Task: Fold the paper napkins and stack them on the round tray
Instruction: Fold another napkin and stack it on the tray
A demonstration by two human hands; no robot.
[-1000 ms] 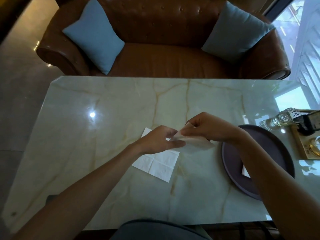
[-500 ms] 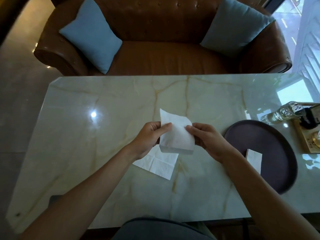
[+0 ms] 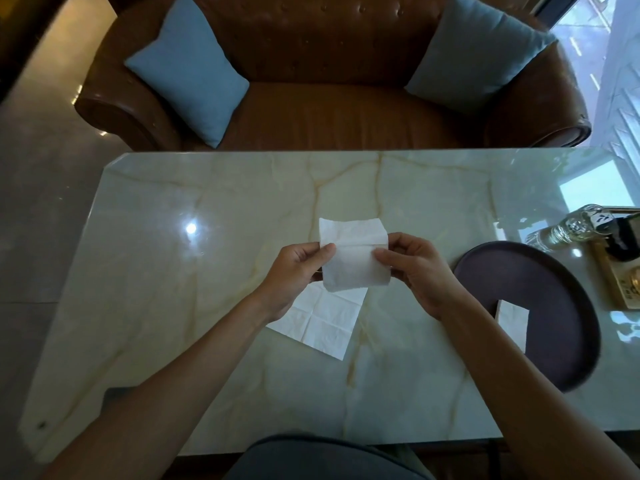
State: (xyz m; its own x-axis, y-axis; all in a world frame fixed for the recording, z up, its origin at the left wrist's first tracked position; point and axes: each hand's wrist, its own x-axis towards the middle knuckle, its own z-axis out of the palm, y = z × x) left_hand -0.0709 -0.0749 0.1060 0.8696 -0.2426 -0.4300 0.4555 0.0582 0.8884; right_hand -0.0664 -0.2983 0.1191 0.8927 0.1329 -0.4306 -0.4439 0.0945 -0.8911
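Both hands are pinching one napkin in the air above the table: the left hand is gripping its left edge, the right hand its right edge, thumbs on the near face. It is looking partly folded, the fold not yet pressed. Right of the grip, one folded napkin is already lying on the tray. Just below the grip, one flat napkin is waiting unfolded. By this count, three napkins and one tray: one napkin stacked, two left.
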